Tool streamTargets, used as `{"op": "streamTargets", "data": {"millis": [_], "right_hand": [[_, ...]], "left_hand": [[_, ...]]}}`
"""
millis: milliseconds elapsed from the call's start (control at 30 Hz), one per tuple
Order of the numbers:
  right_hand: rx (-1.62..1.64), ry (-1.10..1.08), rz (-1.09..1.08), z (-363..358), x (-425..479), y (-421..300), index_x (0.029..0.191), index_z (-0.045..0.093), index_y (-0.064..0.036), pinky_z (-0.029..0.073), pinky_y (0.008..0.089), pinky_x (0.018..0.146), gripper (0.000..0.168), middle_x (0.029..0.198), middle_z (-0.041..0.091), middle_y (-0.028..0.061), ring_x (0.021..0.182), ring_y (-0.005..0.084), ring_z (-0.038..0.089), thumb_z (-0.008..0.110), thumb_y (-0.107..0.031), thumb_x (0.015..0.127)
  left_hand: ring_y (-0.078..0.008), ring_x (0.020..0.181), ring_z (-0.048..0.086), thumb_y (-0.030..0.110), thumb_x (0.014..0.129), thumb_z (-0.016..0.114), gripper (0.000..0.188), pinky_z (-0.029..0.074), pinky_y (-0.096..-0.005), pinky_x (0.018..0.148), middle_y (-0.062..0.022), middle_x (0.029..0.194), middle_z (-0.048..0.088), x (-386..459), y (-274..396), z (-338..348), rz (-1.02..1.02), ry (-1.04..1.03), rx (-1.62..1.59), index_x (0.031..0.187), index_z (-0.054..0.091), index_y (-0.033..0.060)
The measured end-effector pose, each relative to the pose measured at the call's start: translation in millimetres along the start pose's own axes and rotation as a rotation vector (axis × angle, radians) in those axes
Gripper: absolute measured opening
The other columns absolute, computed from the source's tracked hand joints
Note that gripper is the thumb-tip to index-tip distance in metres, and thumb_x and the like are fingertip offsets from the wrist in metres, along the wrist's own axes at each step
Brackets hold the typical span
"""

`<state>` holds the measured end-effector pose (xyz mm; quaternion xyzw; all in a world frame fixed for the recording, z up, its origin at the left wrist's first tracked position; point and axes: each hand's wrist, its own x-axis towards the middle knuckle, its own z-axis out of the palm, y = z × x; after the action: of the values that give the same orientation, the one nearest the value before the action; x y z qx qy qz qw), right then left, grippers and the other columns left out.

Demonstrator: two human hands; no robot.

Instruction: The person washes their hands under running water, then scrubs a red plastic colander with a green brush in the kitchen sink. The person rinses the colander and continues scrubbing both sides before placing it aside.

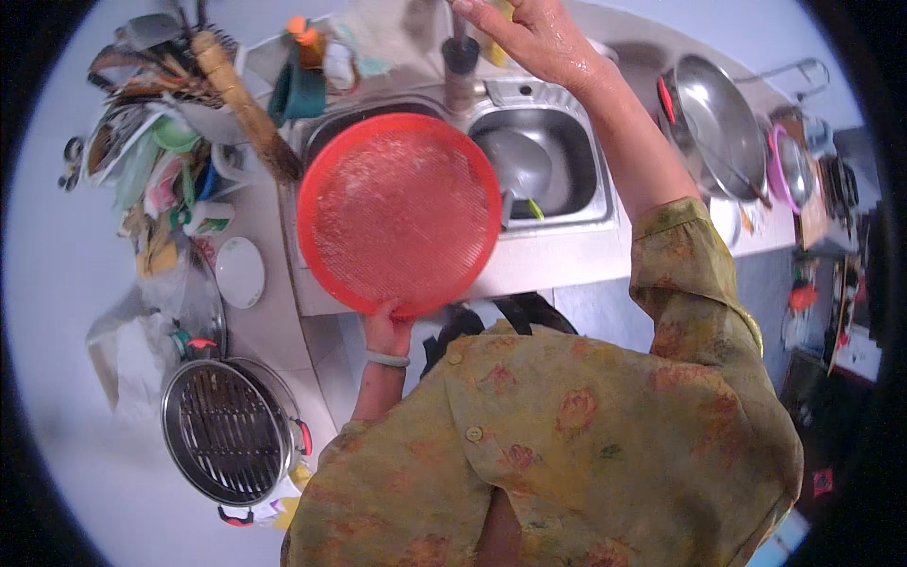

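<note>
My left hand (389,322) grips the lower rim of a round red plastic sieve or basket (400,212), which is tilted over the left basin of a double steel sink and hides most of it. My wet right hand (542,39) is raised above the back of the sink, near the faucet (460,71), with its fingertips at the picture's top edge. Whether its fingers touch the faucet's top is not clear. In the right basin (577,166) lie a rounded metal utensil (521,166) and a small green item (535,209).
Right of the sink stand a large steel wok (716,127) and a pink-rimmed basin (781,170). To the left are a bamboo piece (244,106), a crowded utensil rack, a white plate (240,273) and a steel pot with a slatted rack (230,432).
</note>
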<state>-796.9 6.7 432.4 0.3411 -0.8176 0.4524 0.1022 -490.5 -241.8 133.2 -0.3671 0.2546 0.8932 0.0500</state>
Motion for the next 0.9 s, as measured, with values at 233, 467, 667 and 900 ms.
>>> {"op": "streamTargets", "data": {"millis": [233, 467, 667, 900], "right_hand": [[-0.205, -0.038, 0.492, 35, -179, 113, 0.102, 0.066, -0.003, 0.052, 0.0425, 0.077, 0.026, 0.092, 0.067, 0.0218, 0.086, 0.0384, 0.065, 0.058, -0.026, 0.091], [-0.619, -0.529, 0.927, 115, -278, 135, 0.113, 0.057, -0.008, 0.048, 0.0485, 0.088, 0.031, 0.108, 0.066, 0.0145, 0.100, 0.0329, 0.065, 0.054, -0.028, 0.089], [-0.681, -0.619, 0.982, 137, -279, 161, 0.120, 0.053, -0.007, 0.047, 0.0493, 0.092, 0.036, 0.115, 0.065, 0.0131, 0.107, 0.0311, 0.063, 0.054, -0.013, 0.085], [-0.753, -0.602, 0.828, 76, -234, 153, 0.093, 0.070, -0.009, 0.053, 0.0466, 0.082, 0.023, 0.095, 0.068, 0.0174, 0.093, 0.0366, 0.065, 0.055, -0.024, 0.082]], "left_hand": [[-0.0319, 0.106, 0.060, -0.001, 0.079, 0.053, 0.046, 0.053, -0.0462, 0.089, -0.0145, 0.119, 0.058, -3, 21, 6, -0.026, 0.022, 0.002, 0.125, 0.049, 0.0023], [-0.0336, 0.109, 0.058, -0.003, 0.078, 0.051, 0.047, 0.052, -0.0468, 0.091, -0.0178, 0.120, 0.057, 4, 27, 30, -0.070, 0.001, -0.022, 0.125, 0.048, -0.0003], [-0.0339, 0.110, 0.057, -0.005, 0.080, 0.049, 0.048, 0.051, -0.0497, 0.094, -0.0170, 0.121, 0.057, -1, 15, 39, -0.099, -0.014, 0.072, 0.127, 0.046, -0.0005], [-0.0339, 0.114, 0.056, 0.000, 0.081, 0.051, 0.053, 0.049, -0.0489, 0.097, -0.0147, 0.126, 0.056, -10, 8, 51, -0.106, -0.156, 0.174, 0.134, 0.043, 0.0012]]}}
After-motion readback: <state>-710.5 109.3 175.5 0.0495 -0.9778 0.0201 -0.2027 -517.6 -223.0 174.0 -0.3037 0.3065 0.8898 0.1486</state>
